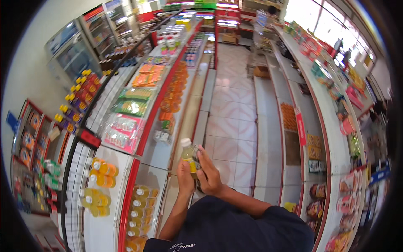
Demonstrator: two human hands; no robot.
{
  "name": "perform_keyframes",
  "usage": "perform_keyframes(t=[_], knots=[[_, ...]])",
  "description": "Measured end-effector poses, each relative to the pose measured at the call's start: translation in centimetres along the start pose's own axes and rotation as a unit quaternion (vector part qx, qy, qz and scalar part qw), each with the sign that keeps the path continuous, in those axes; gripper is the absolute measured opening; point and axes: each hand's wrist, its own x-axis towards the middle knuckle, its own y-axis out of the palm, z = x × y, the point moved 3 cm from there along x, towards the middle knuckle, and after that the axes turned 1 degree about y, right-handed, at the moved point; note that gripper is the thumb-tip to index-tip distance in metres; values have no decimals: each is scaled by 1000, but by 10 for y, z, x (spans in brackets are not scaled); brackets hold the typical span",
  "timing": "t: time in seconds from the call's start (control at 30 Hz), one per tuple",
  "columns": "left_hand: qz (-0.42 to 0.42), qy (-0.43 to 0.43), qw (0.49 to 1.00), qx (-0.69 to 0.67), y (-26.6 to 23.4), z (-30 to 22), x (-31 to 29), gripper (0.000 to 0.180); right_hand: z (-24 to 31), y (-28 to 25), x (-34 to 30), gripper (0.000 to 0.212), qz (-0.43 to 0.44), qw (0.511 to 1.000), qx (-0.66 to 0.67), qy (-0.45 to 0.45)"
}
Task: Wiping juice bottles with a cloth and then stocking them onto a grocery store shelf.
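A small clear bottle (187,152) with a white cap, a yellow label and pale yellow-green liquid stands nearly upright in front of my body. My left hand (185,178) is closed round its lower left side, thumb up along the label. From the right, my right hand (209,174) presses against the bottle with its fingers stretched upward and close together. A greyish patch shows between the right fingers and the bottle; I cannot make out what it is. The bottle's base is hidden by the hands.
To the left, a red-edged shelf (135,176) carries orange drink bottles (105,168), yellow drink bottles (95,200) and hanging-style packets (121,130). A tiled aisle (231,113) runs ahead. Along the right stand shelves with cup noodles (347,201) and an orange-brown stack (288,116). Fridges (73,52) line the far left.
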Motion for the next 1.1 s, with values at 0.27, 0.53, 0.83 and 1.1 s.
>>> perform_keyframes(t=[0.27,0.53,0.83,1.1], knots=[[116,-19,989,85,15,27,-1,55,-4,-35,-31,44,11,996,-44,-75],[148,-67,985,-65,48,8,-18,80,-11,-61,-35,36,-150,968,96,178],[98,60,993,16,33,1,-21,84,-20,-44,-51,35,-158,939,147,269],[44,37,998,29,-1,-6,-22,81,-33,-20,-55,46,-52,922,264,277]])
